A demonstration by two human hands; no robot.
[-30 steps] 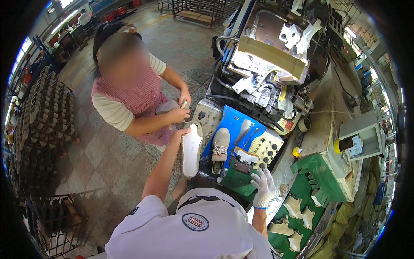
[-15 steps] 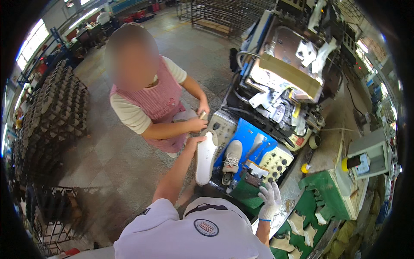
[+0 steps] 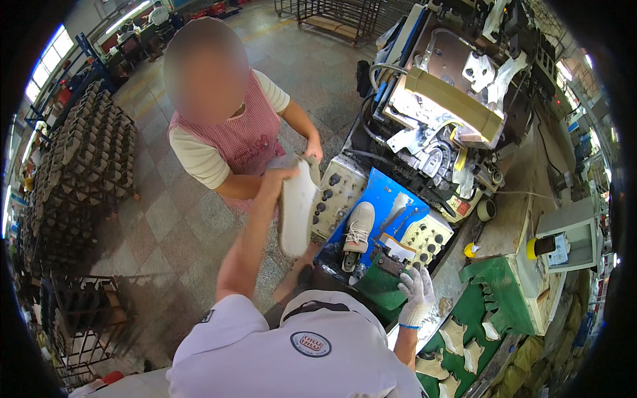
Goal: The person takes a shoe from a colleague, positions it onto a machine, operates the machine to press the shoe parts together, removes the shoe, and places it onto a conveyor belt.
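My bare left hand point(image 3: 281, 176) is stretched forward and closed around the upper end of a shoe point(image 3: 298, 215). Its white sole is turned up, and greyish material shows along the side. A co-worker's hand point(image 3: 314, 150) is right beside that end; whether it also grips the shoe I cannot tell. My right hand point(image 3: 418, 300), in a white knit glove with a blue cuff, has its fingers spread and holds nothing. It hovers beside a green-covered block point(image 3: 383, 286). A beige laced shoe point(image 3: 359, 229) lies on a blue panel point(image 3: 385, 196) between my hands.
A person in a pink checked apron point(image 3: 229, 142) stands across from me. A large machine point(image 3: 458, 126) is at the far right, with button panels point(image 3: 338, 196) below. Shoe parts point(image 3: 454, 337) lie on a green surface at right. Racks of dark shoe forms point(image 3: 79, 179) stand left.
My left hand has moved forward and left with the shoe, toward the co-worker. The co-worker's hand has shifted up. My right hand has stayed nearly in place, fingers spread.
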